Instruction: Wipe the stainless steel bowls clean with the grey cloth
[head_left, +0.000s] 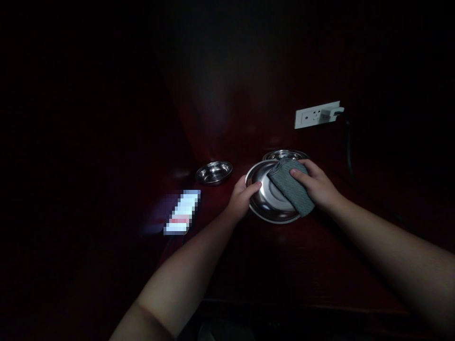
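Observation:
My left hand (242,199) grips the left rim of a shiny metal bowl (265,201), thumb over the edge and inside the wall. The bowl is tilted so that its inside faces me. In my right hand (314,182) is a grey-green cloth (295,189), folded flat and pinched under the thumb. The cloth covers the bowl's right side and rim, and the fingers behind it are hidden. Just behind this bowl, partly covered by it, sits another metal dish (286,154).
A small metal bowl (214,173) stands on the dark red table (284,270) at the left. Nearer me is a device with a lit, blurred screen (183,212). A white wall socket (316,116) holds a plug with a dark cable (349,149) hanging down at the right.

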`<state>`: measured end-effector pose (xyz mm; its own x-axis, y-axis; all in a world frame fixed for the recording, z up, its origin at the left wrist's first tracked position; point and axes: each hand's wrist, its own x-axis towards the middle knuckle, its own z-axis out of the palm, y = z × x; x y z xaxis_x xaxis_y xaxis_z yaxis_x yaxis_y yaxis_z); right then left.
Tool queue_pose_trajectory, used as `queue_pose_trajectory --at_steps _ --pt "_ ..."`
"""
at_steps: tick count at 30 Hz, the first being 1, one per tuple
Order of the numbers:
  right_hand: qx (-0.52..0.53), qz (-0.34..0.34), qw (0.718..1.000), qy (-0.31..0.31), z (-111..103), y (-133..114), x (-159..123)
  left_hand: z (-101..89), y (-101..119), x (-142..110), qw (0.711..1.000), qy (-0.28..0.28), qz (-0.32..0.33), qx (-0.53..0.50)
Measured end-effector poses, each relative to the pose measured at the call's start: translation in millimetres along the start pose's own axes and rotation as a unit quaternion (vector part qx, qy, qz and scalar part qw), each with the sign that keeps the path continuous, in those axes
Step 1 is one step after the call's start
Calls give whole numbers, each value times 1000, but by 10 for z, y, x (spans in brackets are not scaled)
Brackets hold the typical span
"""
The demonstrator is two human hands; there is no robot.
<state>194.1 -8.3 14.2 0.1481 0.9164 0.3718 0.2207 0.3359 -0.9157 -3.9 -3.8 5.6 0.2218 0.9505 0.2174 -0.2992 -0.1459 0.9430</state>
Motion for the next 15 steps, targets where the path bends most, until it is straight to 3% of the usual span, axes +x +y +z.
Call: queue_pose_trajectory --at_steps 15 --pt "-12 -25 1000 -14 -16 19 2 2 4 -8 1000 -10 -1 3"
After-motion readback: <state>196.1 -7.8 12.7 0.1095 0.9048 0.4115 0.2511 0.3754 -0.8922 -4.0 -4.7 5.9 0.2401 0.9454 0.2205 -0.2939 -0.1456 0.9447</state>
